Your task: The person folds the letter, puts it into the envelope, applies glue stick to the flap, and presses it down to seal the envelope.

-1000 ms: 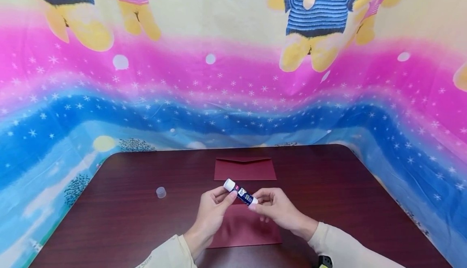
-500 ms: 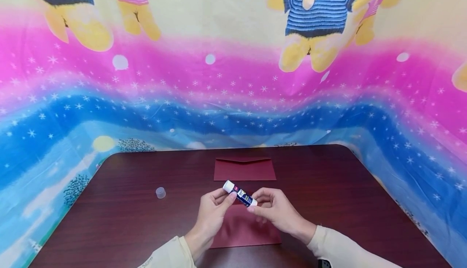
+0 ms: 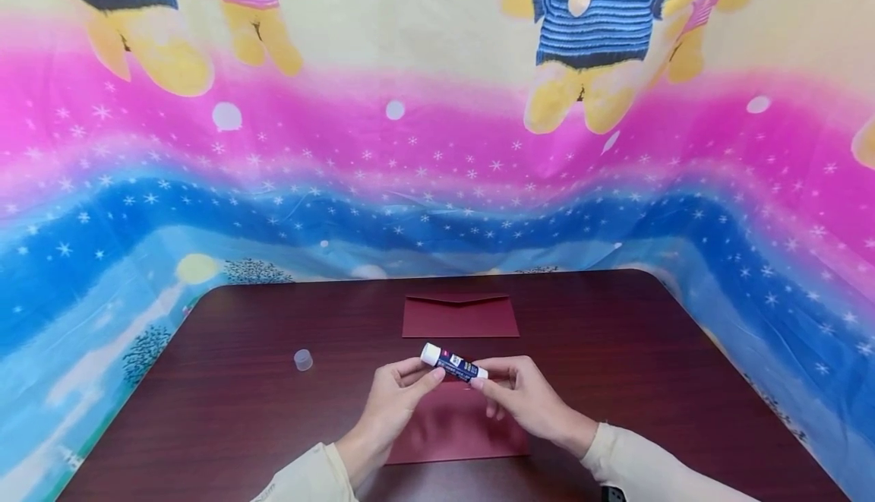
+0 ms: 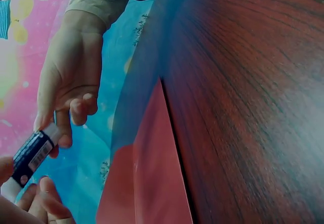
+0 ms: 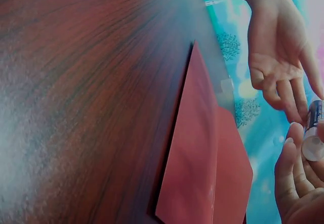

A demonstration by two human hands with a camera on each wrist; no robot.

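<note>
A glue stick [image 3: 456, 362] with a dark blue label and white ends is held up between both hands over the near red envelope [image 3: 465, 426]. My left hand [image 3: 393, 403] pinches its upper white end, thumb on the near side. At the other white end, my right hand [image 3: 536, 403] grips the base between thumb and fingers. The stick tilts, its left end higher in the head view. In the left wrist view the barcode side of the glue stick [image 4: 33, 155] shows. The envelope's flap [image 5: 233, 168] lies unfolded on its far side in the right wrist view.
A translucent cap [image 3: 303, 360] lies on the dark wooden table [image 3: 232, 411] to the left of the hands. Farther back is a second red envelope [image 3: 461, 318]. A printed cloth [image 3: 437, 145] hangs behind and along the sides of the table.
The glue stick has turned in the fingers and lies nearer level, its left end slightly lower. Both hands keep hold of it in nearly the same place.
</note>
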